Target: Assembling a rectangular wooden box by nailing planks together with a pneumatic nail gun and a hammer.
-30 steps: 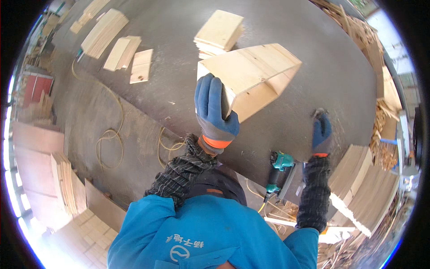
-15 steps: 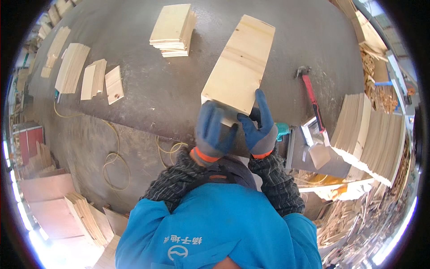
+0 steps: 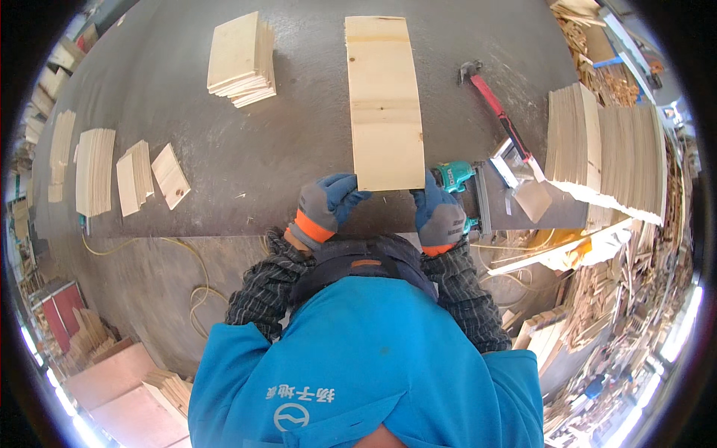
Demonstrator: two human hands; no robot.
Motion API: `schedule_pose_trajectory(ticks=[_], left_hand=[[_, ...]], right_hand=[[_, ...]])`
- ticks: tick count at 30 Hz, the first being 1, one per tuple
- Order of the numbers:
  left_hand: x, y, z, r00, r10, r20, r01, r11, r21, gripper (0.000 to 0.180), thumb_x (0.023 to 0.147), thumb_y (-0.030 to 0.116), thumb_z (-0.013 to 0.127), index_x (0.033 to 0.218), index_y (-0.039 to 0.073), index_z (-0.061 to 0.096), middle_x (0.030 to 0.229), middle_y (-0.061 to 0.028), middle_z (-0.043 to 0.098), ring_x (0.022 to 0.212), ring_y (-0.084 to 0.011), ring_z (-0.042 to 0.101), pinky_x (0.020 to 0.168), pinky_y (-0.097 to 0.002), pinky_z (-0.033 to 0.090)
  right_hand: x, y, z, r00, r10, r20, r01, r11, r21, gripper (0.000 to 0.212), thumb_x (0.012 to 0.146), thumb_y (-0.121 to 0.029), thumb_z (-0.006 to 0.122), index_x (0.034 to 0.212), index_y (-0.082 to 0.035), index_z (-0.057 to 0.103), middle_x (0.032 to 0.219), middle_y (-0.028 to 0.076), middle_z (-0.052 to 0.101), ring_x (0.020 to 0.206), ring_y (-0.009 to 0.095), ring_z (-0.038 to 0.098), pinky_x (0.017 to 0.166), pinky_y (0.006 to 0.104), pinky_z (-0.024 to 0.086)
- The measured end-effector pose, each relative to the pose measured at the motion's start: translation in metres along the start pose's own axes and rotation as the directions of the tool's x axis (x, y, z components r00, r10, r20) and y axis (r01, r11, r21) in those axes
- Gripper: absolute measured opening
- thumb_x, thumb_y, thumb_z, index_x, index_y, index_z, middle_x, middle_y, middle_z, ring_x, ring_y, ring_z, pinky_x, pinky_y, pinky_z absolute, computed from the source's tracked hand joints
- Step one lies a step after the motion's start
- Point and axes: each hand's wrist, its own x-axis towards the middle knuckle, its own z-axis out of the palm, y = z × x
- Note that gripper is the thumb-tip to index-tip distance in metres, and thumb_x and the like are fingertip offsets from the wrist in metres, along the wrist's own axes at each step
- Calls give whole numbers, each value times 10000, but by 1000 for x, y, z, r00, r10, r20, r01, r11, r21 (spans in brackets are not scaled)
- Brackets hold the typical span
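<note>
A long pale wooden board (image 3: 385, 104) points straight away from me over the grey worktable (image 3: 314, 149). Its near left corner is gripped by my left hand (image 3: 323, 203), in a blue and grey glove with an orange cuff. Gloved the same way, my right hand (image 3: 441, 215) holds the near right corner, its fingers partly hidden by the board. Just right of that hand lies a teal nail gun (image 3: 455, 176). A hammer (image 3: 496, 104) with a red and black handle rests farther right. How far the board is above the tabletop, I cannot tell.
A stack of short boards (image 3: 237, 56) stands at the far left-centre. Several rows of wood pieces (image 3: 95, 172) lie at the left. Upright rows of panels (image 3: 627, 149) fill the right end beside a metal-edged piece (image 3: 515, 163). A yellow hose (image 3: 196, 257) hangs below the table's near edge.
The board, tilted and slanting right before, is now straight and lower, one broad face up. My hands have moved apart to its two near corners. The view has shifted too.
</note>
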Motion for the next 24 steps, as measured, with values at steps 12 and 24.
schedule_pose_trajectory(ticks=[12, 24], left_hand=[[16, -1, -16, 963, -235, 134, 266, 914, -307, 667, 889, 314, 873, 1429, 2, 634, 1353, -212, 702, 1180, -353, 718, 1008, -426, 584], [20, 9, 7, 999, 25, 32, -24, 998, -60, 637, 872, 216, 894, 1466, 181, 667, 1270, -199, 729, 1057, -308, 771, 860, -383, 644]], right_hand=[[-4, 4, -5, 998, -53, 27, 54, 997, -50, 345, 1010, -202, 664, 1348, -149, 710, 933, 217, 753, 831, 429, 729, 721, 503, 580], [-32, 111, 32, 978, 207, 2, -207, 976, -64, 713, 954, -346, 754, 1557, -68, 492, 1312, 252, 675, 1205, 447, 657, 980, 513, 555]])
